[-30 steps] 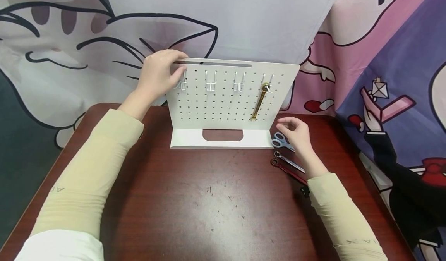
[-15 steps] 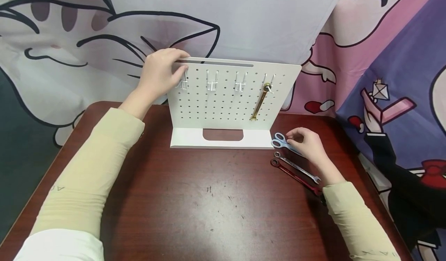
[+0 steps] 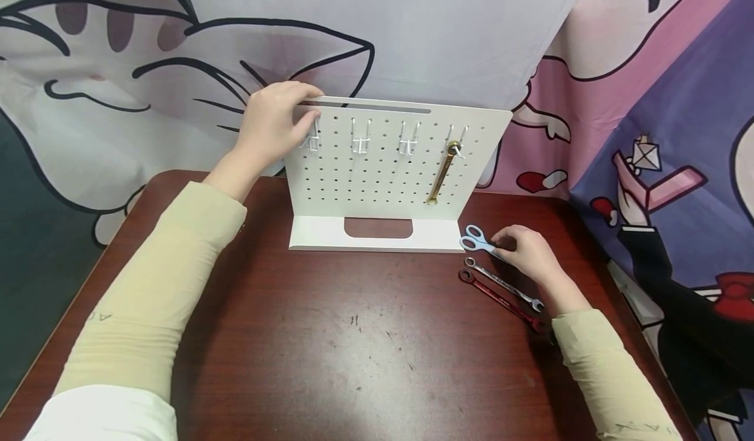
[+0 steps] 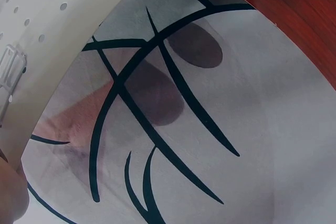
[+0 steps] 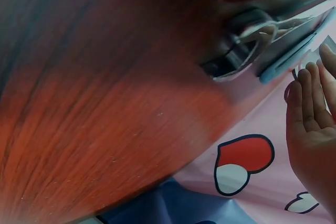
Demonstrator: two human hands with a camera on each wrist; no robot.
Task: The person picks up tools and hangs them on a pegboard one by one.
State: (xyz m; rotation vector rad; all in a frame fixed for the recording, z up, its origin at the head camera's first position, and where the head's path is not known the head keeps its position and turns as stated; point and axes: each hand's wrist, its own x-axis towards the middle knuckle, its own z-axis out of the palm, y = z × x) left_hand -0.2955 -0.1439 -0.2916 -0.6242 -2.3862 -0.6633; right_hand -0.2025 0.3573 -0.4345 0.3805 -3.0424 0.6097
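My left hand point(image 3: 268, 120) grips the top left corner of the white pegboard point(image 3: 377, 176), thumb on its front. Part of that hand shows at the lower left of the left wrist view. Wire hooks point(image 3: 360, 141) sit on the board, and a gold wrench point(image 3: 443, 174) hangs from the rightmost one. My right hand point(image 3: 530, 254) is over the blades of the light blue scissors point(image 3: 474, 239), fingers right beside them. In the right wrist view the scissors point(image 5: 294, 56) lie alongside slightly bent fingers point(image 5: 310, 98), with space between thumb and fingers.
A silver wrench point(image 3: 503, 284) and a red wrench point(image 3: 499, 300) lie on the dark wooden table point(image 3: 353, 349), just in front of the scissors. A printed curtain point(image 3: 436, 42) hangs behind the table and along its right side.
My right hand has moved from beside the board's lower right edge down and right to the scissors' blades, uncovering the wrenches. My left hand stays on the board.
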